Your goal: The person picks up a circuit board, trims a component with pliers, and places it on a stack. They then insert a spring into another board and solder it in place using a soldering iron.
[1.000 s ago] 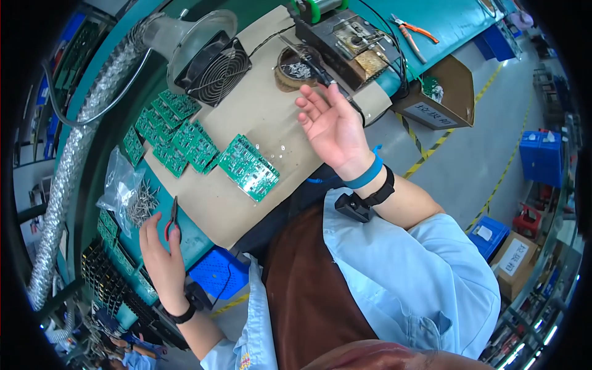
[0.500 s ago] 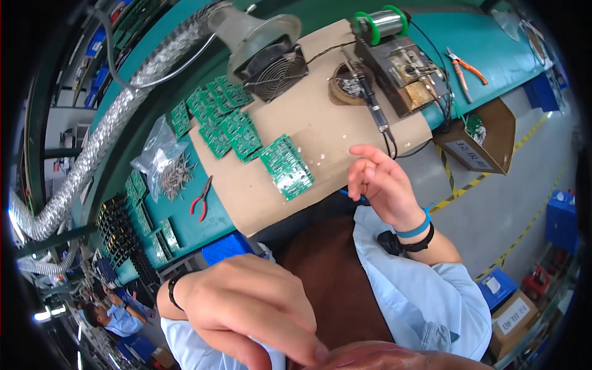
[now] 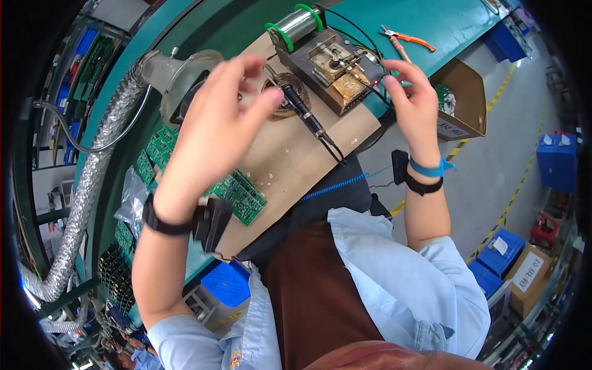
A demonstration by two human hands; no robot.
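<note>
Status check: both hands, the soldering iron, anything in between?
Left hand raised, open, empty. Right hand open, empty, at the soldering station. Soldering iron lying on its holder, untouched. Green circuit board on the mat, nothing blocking.

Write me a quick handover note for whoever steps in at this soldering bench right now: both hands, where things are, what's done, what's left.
Left hand: raised above the brown work mat, fingers spread, holding nothing.
Right hand: empty, at the grey metal soldering station.
Black-handled soldering iron rests in its stand, untouched.
One green circuit board lies on the mat; more green boards are stacked left of it.
Done: I cannot tell if any board is soldered.
Left: probably picking up the iron and working the board.
</note>
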